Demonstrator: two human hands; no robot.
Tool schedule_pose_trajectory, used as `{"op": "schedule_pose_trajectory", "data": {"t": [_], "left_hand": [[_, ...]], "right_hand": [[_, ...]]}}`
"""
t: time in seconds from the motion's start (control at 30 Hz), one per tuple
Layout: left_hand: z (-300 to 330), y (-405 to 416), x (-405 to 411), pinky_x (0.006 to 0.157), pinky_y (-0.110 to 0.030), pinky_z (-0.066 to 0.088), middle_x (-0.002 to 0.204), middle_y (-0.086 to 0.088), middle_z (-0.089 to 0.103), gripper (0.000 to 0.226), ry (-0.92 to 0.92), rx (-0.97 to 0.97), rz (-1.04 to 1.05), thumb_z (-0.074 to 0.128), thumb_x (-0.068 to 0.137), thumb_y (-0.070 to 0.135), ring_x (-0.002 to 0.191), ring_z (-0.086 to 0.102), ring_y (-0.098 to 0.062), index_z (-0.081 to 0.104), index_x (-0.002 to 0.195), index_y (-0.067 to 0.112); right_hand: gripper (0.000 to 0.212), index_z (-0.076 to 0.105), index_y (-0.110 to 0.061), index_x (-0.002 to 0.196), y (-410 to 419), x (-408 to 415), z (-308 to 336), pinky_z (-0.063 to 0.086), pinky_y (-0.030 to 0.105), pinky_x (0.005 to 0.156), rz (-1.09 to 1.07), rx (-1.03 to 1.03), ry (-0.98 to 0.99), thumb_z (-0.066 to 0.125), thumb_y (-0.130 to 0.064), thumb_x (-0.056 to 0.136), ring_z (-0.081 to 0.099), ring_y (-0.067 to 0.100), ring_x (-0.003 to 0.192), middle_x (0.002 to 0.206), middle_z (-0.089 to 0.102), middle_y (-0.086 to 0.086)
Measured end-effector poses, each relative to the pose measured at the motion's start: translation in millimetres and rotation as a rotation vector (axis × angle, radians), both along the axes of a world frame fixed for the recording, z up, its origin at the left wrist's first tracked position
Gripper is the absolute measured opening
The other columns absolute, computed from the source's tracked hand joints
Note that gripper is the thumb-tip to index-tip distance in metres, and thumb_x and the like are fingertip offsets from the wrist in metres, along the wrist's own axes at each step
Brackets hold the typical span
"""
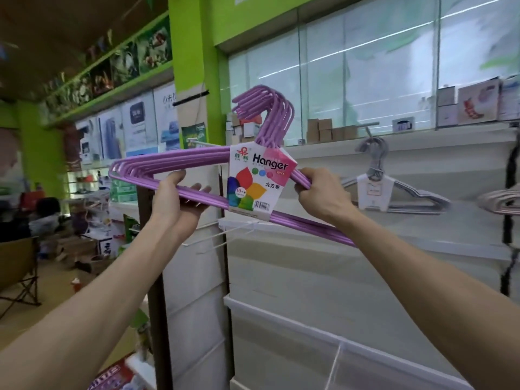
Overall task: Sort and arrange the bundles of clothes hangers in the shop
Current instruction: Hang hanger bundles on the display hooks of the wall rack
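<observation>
— Two hands up, one bundle between them. What's held?

— A purple hanger bundle (197, 175), lifted in front of the white display wall (309, 277), tilted so its left end sits higher than its right. A paper label (260, 181) reading "Hanger" wraps its middle, just under the hooks.

— How do the hands sit on it?

— The left hand (176, 201) comes from below, thumb over the lower bars and fingers curled up behind them. The right hand (323, 195) is clamped round the sloping right shoulder of the bundle, just beside the label.

— Is the bundle on a peg?

— Its hooks are in the air; a metal peg (197, 142) juts out behind the left arm of the bundle, but I cannot tell whether they touch.

— Anything else hanging?

— A grey hanger bundle (394, 195) hangs from a peg on the wall to the right, well apart from the purple one. A pale pink bundle (501, 204) shows at the right edge, partly cut off. Small boxes (329, 132) stand on the ledge above.
</observation>
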State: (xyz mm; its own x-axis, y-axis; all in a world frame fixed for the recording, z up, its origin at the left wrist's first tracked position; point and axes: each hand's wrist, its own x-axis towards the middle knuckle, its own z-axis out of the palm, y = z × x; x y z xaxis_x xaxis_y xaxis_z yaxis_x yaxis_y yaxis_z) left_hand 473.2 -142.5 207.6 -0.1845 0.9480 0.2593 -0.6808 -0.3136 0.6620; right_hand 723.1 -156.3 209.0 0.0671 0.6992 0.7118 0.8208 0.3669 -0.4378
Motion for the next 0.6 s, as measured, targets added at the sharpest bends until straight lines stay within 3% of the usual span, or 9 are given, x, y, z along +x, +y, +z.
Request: {"op": "schedule_pose_trajectory", "data": {"t": [0.1, 0.3, 0.43, 0.53, 0.6], "left_hand": [[-1, 30, -9, 0.096, -0.057, 0.05, 0.122, -0.02, 0.05, 0.043, -0.014, -0.005, 0.026, 0.054, 0.096, 0.015, 0.112, 0.06, -0.039, 0.043, 0.136, 0.006], [-11, 82, -27, 0.1, -0.057, 0.047, 0.123, -0.024, 0.053, 0.009, -0.044, -0.096, 0.016, 0.05, 0.095, 0.004, 0.114, 0.058, -0.041, 0.052, 0.105, 0.003], [-17, 116, -41, 0.099, -0.055, 0.049, 0.115, -0.023, 0.053, 0.015, -0.015, -0.146, -0.019, 0.048, 0.096, -0.002, 0.114, 0.058, -0.039, 0.051, 0.11, 0.0], [-16, 140, -50, 0.091, -0.051, 0.053, 0.106, -0.022, 0.055, 0.02, 0.017, -0.181, -0.062, 0.05, 0.094, -0.004, 0.105, 0.061, -0.035, 0.051, 0.114, -0.001], [-13, 157, -56, 0.087, -0.048, 0.055, 0.094, -0.019, 0.055, 0.011, 0.046, -0.202, -0.091, 0.051, 0.094, -0.005, 0.091, 0.061, -0.03, 0.052, 0.103, 0.0]], "right_hand": [[0.018, 0.065, -0.022, 0.097, 35, -9, -1, 0.039, 0.034, 0.065, -0.009, 0.001, -0.017, 0.053, -0.011, 0.088, 0.056, 0.031, 0.077, 0.07, 0.057, -0.001], [0.021, 0.062, -0.028, 0.093, 89, -26, -6, 0.04, 0.033, 0.063, -0.014, -0.024, -0.051, 0.053, -0.011, 0.086, 0.058, 0.033, 0.077, 0.073, 0.06, 0.0], [0.019, 0.06, -0.026, 0.089, 113, -37, -6, 0.045, 0.037, 0.068, -0.046, -0.033, -0.065, 0.053, -0.01, 0.085, 0.058, 0.033, 0.078, 0.071, 0.059, -0.002], [0.019, 0.063, -0.023, 0.092, 125, -44, -3, 0.045, 0.038, 0.07, -0.087, -0.045, -0.07, 0.052, -0.009, 0.086, 0.056, 0.032, 0.076, 0.069, 0.058, -0.002], [0.018, 0.062, -0.025, 0.089, 133, -49, 1, 0.046, 0.039, 0.071, -0.123, -0.052, -0.078, 0.053, -0.01, 0.086, 0.056, 0.031, 0.076, 0.068, 0.057, -0.004]]}}
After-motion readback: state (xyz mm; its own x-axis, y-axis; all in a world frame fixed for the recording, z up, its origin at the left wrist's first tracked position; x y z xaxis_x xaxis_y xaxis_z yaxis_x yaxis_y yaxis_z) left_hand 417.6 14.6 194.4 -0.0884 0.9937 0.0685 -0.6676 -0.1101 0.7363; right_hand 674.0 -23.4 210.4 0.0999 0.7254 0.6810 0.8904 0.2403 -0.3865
